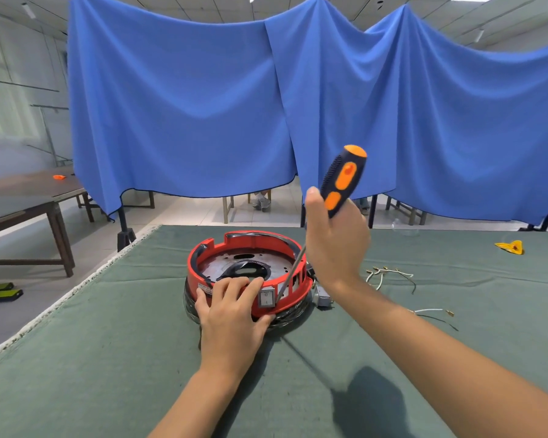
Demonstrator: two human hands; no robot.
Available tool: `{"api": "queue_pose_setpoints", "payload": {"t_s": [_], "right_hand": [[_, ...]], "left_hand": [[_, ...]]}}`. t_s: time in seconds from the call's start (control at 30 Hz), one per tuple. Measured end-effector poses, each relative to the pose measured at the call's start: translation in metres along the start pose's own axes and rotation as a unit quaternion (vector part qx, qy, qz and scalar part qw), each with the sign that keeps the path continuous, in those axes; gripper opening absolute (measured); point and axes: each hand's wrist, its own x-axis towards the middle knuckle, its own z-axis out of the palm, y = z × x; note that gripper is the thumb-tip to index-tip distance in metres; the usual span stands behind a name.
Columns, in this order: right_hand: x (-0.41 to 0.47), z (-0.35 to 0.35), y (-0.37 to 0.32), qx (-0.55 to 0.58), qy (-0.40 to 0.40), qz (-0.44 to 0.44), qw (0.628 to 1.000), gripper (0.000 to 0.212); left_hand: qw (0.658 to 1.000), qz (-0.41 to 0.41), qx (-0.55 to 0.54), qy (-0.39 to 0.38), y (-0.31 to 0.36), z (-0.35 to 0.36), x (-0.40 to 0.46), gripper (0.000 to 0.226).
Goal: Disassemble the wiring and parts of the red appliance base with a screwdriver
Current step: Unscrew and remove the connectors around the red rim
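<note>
The red appliance base (203, 251), a round ring with a metal plate and black centre part inside, sits on the green table cover (108, 358). My left hand (233, 314) grips its near rim beside a white rocker switch (266, 298), fingers curled over the edge. My right hand (336, 240) holds the orange and dark blue screwdriver (342, 180), handle up and tilted. Its metal shaft (290, 276) slants down to the rim by the switch.
Loose white wires (388, 275) and another wire (434, 311) lie right of the base. A grey part (321, 298) sits against the base's right side. A yellow piece (510, 247) lies far right. Blue cloth (266, 105) hangs behind; a wooden table (29, 197) stands left.
</note>
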Motion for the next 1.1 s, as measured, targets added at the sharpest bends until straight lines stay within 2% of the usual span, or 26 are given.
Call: {"api": "queue_pose_setpoints", "payload": {"t_s": [0.1, 0.2, 0.37, 0.5, 0.8, 1.1], "right_hand": [[0.004, 0.001, 0.002, -0.017, 0.006, 0.025, 1.0, 0.044], [0.017, 0.0, 0.022, -0.004, 0.047, 0.152, 0.987, 0.043], [0.019, -0.005, 0.085, 0.029, 0.063, 0.368, 0.927, 0.039], [0.002, 0.005, 0.114, 0.035, 0.061, 0.47, 0.88, 0.037], [0.004, 0.02, 0.116, 0.038, 0.037, 0.494, 0.868, 0.034], [0.012, 0.001, 0.083, 0.032, 0.049, 0.425, 0.903, 0.036]], "left_hand": [[1.0, -0.003, -0.009, -0.002, 0.0, -0.001, 0.0, 0.069], [1.0, 0.002, -0.015, -0.001, -0.002, -0.004, -0.001, 0.072], [0.999, -0.005, -0.038, 0.003, -0.002, -0.006, -0.001, 0.067], [0.999, -0.006, -0.049, 0.006, -0.001, -0.007, 0.0, 0.064], [0.999, -0.009, -0.045, -0.009, -0.002, -0.007, 0.001, 0.063], [0.998, -0.018, -0.051, -0.023, -0.002, -0.008, 0.0, 0.063]]}}
